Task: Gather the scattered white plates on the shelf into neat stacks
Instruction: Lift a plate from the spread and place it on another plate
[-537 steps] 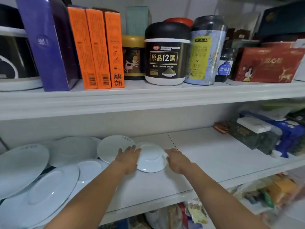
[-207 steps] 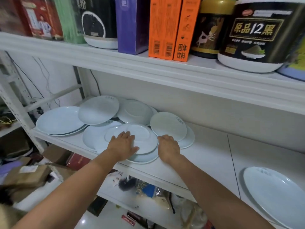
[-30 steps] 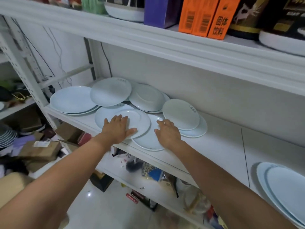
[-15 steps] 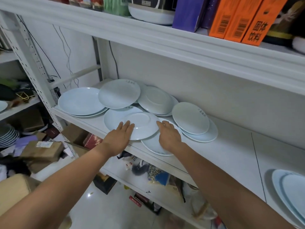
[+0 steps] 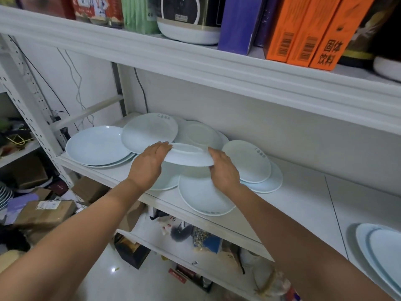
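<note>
both hands, left hand [image 5: 149, 165] and right hand [image 5: 223, 170], are gripping opposite rims of a small white plate [image 5: 188, 157], holding it above other plates on the shelf [image 5: 303, 192]

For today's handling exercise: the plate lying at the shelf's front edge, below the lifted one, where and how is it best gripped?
Probably the front plate is best taken by its near rim, which slightly overhangs the shelf edge. Come from the front, fingers under the lip and thumb on top; it lies flat, and other plates crowd its far side.

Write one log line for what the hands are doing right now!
left hand: holds plate | right hand: holds plate | plate: lifted above shelf | stack: far right
</note>
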